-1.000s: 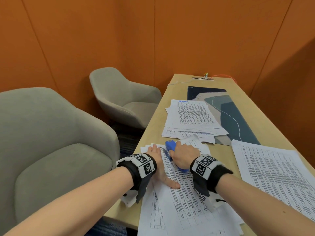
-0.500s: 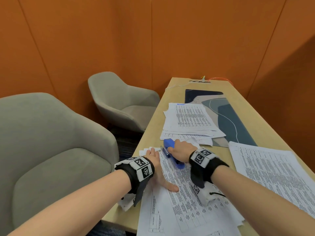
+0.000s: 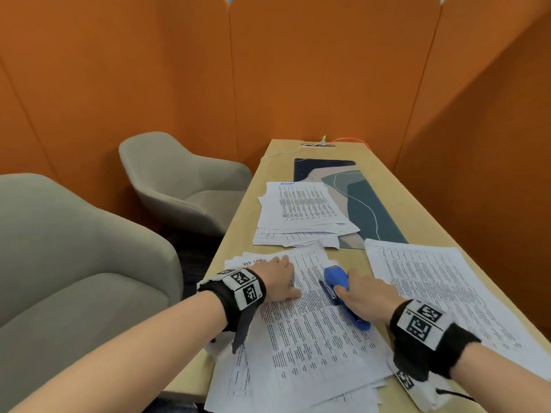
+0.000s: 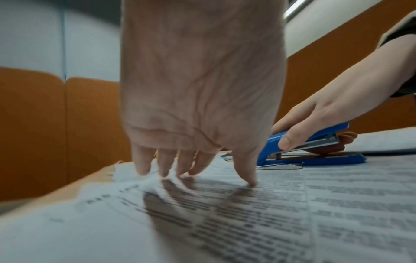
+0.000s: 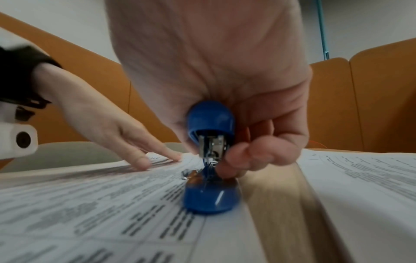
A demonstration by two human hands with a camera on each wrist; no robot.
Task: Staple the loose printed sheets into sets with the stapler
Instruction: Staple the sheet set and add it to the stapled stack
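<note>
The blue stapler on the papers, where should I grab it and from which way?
Grab the blue plastic stapler around its long middle, coming down from above, thumb on one side and fingers on the other, as the right hand does. It lies flat on the printed paper sheets, so the top arm is easy to reach. Keep fingers out of the front opening.

Blue stapler (image 3: 343,290); white sheets (image 3: 313,338) with black print; orange walls (image 3: 328,70); grey chairs (image 3: 74,248); black-and-white checked wristbands (image 3: 243,289).
</note>
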